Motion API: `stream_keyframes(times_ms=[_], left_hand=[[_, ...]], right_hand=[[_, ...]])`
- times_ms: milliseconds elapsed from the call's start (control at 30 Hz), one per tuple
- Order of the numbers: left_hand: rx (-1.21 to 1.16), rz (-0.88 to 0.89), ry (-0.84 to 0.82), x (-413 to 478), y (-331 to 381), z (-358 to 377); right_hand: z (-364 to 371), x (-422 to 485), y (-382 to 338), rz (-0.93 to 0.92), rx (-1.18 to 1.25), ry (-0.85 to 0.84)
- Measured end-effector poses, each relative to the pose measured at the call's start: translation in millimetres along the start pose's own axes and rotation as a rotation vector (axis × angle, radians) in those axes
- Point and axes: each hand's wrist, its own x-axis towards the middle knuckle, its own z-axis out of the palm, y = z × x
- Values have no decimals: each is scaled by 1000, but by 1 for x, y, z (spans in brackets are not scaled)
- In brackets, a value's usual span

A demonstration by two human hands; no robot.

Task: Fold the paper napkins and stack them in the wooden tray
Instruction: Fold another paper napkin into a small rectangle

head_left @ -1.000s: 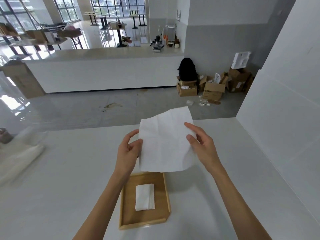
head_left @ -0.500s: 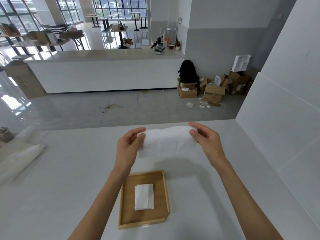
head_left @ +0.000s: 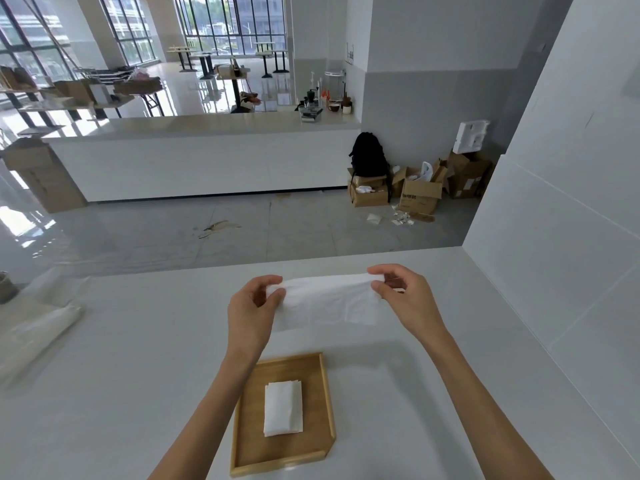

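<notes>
I hold a thin white paper napkin [head_left: 329,301] up in the air over the smooth white desk [head_left: 138,358]. My left hand [head_left: 254,306] pinches the left end of its top edge, and my right hand [head_left: 403,299] pinches the right end. On each hand the thumb and the fingers [head_left: 375,271] press together on the paper. The napkin looks folded over once, because it hangs down short and wide between my hands.

Near me on the desk sits a flat square wooden tray [head_left: 242,445] with low sides. A small stack of folded white napkins [head_left: 283,408] lies in the middle of it. The napkin in my hands is above the desk, past the far side of the tray, and it does not touch the tray.

I think this paper is very light and very soft. It bends and flops all by itself. It can tear if I pull my hands apart too hard. So I should hold it by the corners, just tight enough that it does not slip. To fold it again, I think I should bring the two ends together and line up the edges. Then I can press the fold flat on the desk.
</notes>
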Motion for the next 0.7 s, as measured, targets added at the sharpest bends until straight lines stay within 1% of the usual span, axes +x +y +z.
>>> stream_keyframes(times_ms=[100,333,433,500,600,700], left_hand=[[33,17,14,-2,4,2],[-55,-26,-7,-1,12,-1],[-55,-12,-89,4,21,-6],[-63,5,-154,9,31,-13],[-57,40,-190,21,45,-24],[16,15,-254,27,50,-34]], right_hand=[[-1,-1,-2,-3,7,40],[-7,-2,-3,-17,-9,77],[-7,-1,-10,-69,-10,74],[-8,1,-18,-100,37,83],[-11,5,-36,-154,119,96],[-16,12,-60,-198,113,73]])
